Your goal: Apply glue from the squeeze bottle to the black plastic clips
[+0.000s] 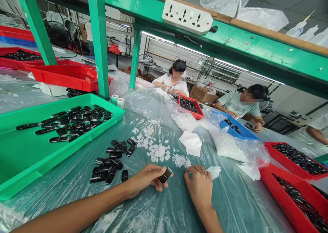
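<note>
My left hand [147, 179] grips a small glossy black plastic piece [165, 175] between thumb and fingers, above the plastic-covered table. To its right, my right hand [199, 183] is closed with curled fingers beside a heap of tiny white bits [181, 160]; whatever it pinches, if anything, is hidden. A pile of similar black pieces [111, 162] lies left of my left hand. Larger white flakes [157, 151] are scattered just beyond both hands. Behind my right hand rests a white translucent scrap [214, 171].
A green tray [23, 171] with many black pieces stands at left. Red bins [266, 181] of dark parts stand at right. Clear bags of white bits [227, 145] lie ahead. A green shelf frame [99, 48] rises over the table. Two people [176, 77] work opposite.
</note>
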The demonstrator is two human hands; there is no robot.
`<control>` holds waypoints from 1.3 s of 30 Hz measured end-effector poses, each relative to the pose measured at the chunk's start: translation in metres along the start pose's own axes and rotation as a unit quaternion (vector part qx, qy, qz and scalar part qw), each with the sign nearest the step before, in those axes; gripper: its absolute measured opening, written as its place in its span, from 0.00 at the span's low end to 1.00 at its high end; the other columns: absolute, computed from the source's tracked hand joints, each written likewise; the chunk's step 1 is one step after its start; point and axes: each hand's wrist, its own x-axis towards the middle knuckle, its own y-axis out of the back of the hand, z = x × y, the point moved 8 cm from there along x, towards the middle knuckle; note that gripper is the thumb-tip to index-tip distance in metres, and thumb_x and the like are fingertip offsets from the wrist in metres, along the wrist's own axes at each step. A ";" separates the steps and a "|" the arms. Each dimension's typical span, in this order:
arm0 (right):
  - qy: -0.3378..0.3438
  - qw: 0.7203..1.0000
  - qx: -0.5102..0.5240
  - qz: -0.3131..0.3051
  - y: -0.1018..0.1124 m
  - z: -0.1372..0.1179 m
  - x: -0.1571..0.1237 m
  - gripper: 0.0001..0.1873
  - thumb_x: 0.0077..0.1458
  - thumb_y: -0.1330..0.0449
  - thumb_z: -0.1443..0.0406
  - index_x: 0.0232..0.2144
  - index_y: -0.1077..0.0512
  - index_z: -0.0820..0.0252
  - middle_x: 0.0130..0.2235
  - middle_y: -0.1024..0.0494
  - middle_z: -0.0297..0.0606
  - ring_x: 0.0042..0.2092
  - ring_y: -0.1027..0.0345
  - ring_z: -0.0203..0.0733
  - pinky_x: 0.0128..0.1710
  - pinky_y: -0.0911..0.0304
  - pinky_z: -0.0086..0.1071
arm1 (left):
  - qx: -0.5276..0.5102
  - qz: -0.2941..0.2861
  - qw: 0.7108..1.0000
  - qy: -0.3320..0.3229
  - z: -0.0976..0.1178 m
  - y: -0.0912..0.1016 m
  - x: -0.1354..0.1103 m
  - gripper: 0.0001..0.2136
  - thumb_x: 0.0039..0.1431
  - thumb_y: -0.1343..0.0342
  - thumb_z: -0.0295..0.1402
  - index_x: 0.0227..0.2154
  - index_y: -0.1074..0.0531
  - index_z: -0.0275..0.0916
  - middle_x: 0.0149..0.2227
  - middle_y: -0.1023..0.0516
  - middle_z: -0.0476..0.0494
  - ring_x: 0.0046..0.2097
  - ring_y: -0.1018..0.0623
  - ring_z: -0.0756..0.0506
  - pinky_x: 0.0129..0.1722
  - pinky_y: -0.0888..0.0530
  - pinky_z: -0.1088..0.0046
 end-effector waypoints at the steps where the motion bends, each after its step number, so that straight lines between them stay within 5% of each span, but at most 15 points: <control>1: -0.007 1.000 0.027 0.000 0.002 -0.001 0.000 0.08 0.48 0.45 0.68 0.22 0.27 0.57 0.29 0.27 0.43 0.37 0.39 0.51 0.41 0.51 0.44 | -0.001 -0.001 1.000 0.000 0.000 0.000 0.000 0.23 0.57 0.50 0.48 0.41 0.25 0.31 0.29 0.25 0.41 0.25 0.31 0.52 0.31 0.33 0.75; 8: -0.036 0.956 0.286 -0.061 -0.007 -0.023 -0.011 0.13 0.54 0.46 0.57 0.30 0.26 0.59 0.32 0.25 0.38 0.35 0.32 0.42 0.36 0.37 0.33 | 0.075 -0.024 0.997 -0.020 0.005 -0.006 0.000 0.20 0.55 0.46 0.47 0.39 0.25 0.33 0.29 0.26 0.44 0.25 0.31 0.52 0.29 0.34 0.77; 13: -0.140 0.847 0.505 -0.091 -0.027 -0.031 -0.028 0.08 0.49 0.39 0.59 0.28 0.25 0.56 0.37 0.24 0.36 0.41 0.32 0.43 0.42 0.38 0.33 | 0.103 -0.057 0.991 -0.056 0.010 -0.013 -0.001 0.19 0.55 0.47 0.46 0.34 0.25 0.32 0.29 0.28 0.44 0.27 0.31 0.51 0.31 0.33 0.76; 15: -0.155 0.825 0.533 -0.103 -0.030 -0.035 -0.030 0.07 0.47 0.37 0.60 0.27 0.24 0.56 0.38 0.24 0.36 0.43 0.33 0.44 0.43 0.39 0.33 | 0.110 -0.063 0.990 -0.062 0.010 -0.014 -0.001 0.19 0.56 0.47 0.46 0.34 0.25 0.33 0.30 0.28 0.44 0.28 0.31 0.51 0.32 0.32 0.75; 23: -0.047 0.901 0.423 -0.077 -0.008 -0.047 -0.024 0.06 0.49 0.38 0.62 0.29 0.22 0.54 0.39 0.25 0.39 0.44 0.34 0.46 0.44 0.39 0.36 | 0.133 -0.062 0.985 -0.092 0.012 -0.014 -0.002 0.19 0.57 0.49 0.47 0.35 0.25 0.33 0.28 0.30 0.45 0.29 0.32 0.50 0.30 0.32 0.76; 26: -0.061 0.900 0.426 -0.074 -0.009 -0.045 -0.026 0.05 0.48 0.37 0.62 0.28 0.22 0.55 0.38 0.25 0.39 0.44 0.34 0.46 0.45 0.40 0.37 | 0.136 -0.065 0.983 -0.103 0.011 -0.015 -0.002 0.19 0.58 0.49 0.45 0.34 0.26 0.32 0.28 0.30 0.45 0.29 0.32 0.50 0.30 0.33 0.76; 33: -0.259 0.735 0.611 -0.139 -0.048 -0.033 -0.046 0.09 0.45 0.35 0.58 0.29 0.22 0.55 0.46 0.26 0.39 0.46 0.34 0.45 0.42 0.37 0.34 | 0.195 -0.035 0.971 -0.132 0.016 -0.014 -0.003 0.17 0.60 0.51 0.42 0.29 0.28 0.31 0.25 0.33 0.47 0.28 0.34 0.50 0.28 0.38 0.77; 39: -0.307 0.673 0.659 -0.137 -0.057 -0.036 -0.052 0.09 0.44 0.34 0.59 0.29 0.22 0.55 0.41 0.24 0.38 0.44 0.33 0.43 0.41 0.36 0.32 | 0.266 -0.010 0.949 -0.167 0.023 -0.014 -0.005 0.16 0.61 0.53 0.39 0.29 0.28 0.32 0.26 0.33 0.47 0.29 0.34 0.50 0.28 0.39 0.78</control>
